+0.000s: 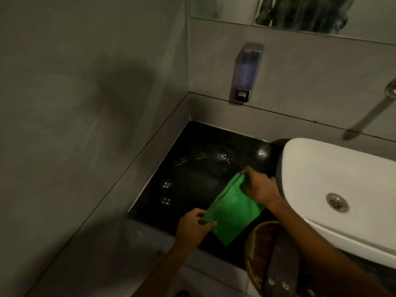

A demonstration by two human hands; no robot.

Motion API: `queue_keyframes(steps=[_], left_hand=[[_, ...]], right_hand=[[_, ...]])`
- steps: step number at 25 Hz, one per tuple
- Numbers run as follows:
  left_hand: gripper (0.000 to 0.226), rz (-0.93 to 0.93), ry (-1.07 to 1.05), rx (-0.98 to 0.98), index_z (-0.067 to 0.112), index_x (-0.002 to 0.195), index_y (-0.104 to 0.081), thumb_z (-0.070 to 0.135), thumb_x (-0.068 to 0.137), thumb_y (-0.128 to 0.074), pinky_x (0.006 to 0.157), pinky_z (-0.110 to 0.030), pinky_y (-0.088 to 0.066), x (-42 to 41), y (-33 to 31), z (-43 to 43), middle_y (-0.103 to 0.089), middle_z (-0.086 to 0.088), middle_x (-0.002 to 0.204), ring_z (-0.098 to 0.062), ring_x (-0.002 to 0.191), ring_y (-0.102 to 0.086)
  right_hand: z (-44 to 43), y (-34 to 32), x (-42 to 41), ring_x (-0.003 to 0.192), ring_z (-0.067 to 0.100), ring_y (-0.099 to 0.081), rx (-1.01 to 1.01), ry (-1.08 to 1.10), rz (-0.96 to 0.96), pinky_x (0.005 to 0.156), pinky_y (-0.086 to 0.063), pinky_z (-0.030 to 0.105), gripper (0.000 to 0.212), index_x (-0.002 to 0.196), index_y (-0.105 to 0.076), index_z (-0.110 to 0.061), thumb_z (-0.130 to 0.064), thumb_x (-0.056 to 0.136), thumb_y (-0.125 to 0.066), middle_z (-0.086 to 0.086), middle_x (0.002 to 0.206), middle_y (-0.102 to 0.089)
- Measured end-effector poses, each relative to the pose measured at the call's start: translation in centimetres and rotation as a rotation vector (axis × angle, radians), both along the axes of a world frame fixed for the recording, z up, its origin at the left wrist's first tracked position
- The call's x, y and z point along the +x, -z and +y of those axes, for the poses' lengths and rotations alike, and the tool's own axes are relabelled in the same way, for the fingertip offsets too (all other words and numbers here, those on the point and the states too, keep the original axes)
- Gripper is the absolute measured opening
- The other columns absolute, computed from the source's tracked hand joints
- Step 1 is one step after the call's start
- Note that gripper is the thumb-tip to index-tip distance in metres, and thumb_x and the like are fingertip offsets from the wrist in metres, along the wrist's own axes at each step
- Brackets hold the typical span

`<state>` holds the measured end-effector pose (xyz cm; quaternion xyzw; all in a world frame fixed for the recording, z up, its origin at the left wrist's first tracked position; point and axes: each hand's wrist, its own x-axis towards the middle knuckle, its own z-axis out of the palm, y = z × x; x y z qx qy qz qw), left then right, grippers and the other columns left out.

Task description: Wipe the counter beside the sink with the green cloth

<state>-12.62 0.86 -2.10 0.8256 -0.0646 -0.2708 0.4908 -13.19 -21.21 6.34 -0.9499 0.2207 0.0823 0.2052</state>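
A bright green cloth (232, 211) is stretched flat over the near part of the black counter (205, 163), just left of the white sink (334, 174). My left hand (194, 228) pinches the cloth's near left corner. My right hand (261, 185) grips its far right corner, close to the sink's rim. Water drops and wet streaks glint on the counter beyond the cloth.
A woven basket (261, 249) stands at the counter's front edge under my right forearm. A soap dispenser (246, 71) hangs on the back wall and a tap spout (368, 112) reaches over the sink. Grey walls close off the counter at left and back.
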Motion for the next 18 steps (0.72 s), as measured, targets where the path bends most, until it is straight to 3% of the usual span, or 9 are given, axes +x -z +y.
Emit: queue_keyframes(steps=[3,5,7,9,11,18], left_hand=[[0.040,-0.280,0.176,0.256,0.018,0.106,-0.067,0.047,0.079,-0.067,0.079,-0.025,-0.046,0.1,1.7,-1.3,-0.069,-0.001,0.101,-0.015,0.095,-0.060],[0.045,-0.588,0.223,0.360,0.017,0.115,-0.064,0.049,0.088,-0.049,0.094,-0.035,-0.041,1.4,3.4,-0.6,-0.064,-0.004,0.123,-0.023,0.118,-0.053],[0.052,-0.767,0.276,0.447,0.014,0.129,-0.054,0.046,0.094,-0.034,0.107,-0.045,-0.033,2.8,5.4,0.2,-0.048,-0.009,0.143,-0.029,0.135,-0.039],[0.060,-0.794,0.376,0.545,0.011,0.141,-0.038,0.049,0.098,-0.021,0.114,-0.046,-0.018,3.6,7.1,0.6,-0.028,-0.010,0.153,-0.025,0.143,-0.024],[0.067,-0.764,0.431,0.602,0.008,0.145,-0.030,0.053,0.097,-0.016,0.114,-0.044,-0.012,4.0,7.9,0.5,-0.021,-0.010,0.155,-0.023,0.144,-0.019],[0.071,-0.720,0.408,0.594,0.014,0.149,-0.017,0.060,0.095,-0.022,0.115,-0.037,-0.008,4.1,8.5,0.4,-0.014,-0.005,0.159,-0.016,0.146,-0.007]], right_hand=[[0.1,2.5,3.3,0.126,0.030,-0.046,-0.148,-0.077,0.099,0.105,-0.028,0.045,0.057,0.136,-0.038,-0.023,-0.025,0.083,-0.060,0.010,0.135,-0.051],[1.3,5.8,3.1,0.139,0.030,-0.028,-0.145,0.042,0.072,0.111,-0.023,0.047,0.068,0.146,-0.025,-0.018,-0.031,0.087,-0.056,0.014,0.149,-0.034],[4.1,9.3,2.0,0.147,0.027,-0.006,-0.040,0.223,-0.013,0.117,-0.011,0.047,0.068,0.150,-0.014,-0.012,-0.041,0.095,-0.041,0.014,0.159,-0.013],[6.7,12.3,1.6,0.148,0.024,0.005,0.015,0.320,-0.044,0.119,-0.001,0.046,0.075,0.150,-0.004,-0.006,-0.053,0.096,-0.026,0.013,0.161,-0.001],[7.7,14.5,2.2,0.148,0.026,0.002,-0.030,0.345,-0.077,0.118,0.003,0.046,0.082,0.150,-0.005,-0.003,-0.059,0.093,-0.020,0.015,0.161,-0.002],[-0.6,16.4,8.0,0.144,0.032,-0.024,-0.252,0.278,-0.195,0.115,-0.018,0.053,0.074,0.145,-0.028,0.000,-0.050,0.091,-0.018,0.019,0.154,-0.030]])
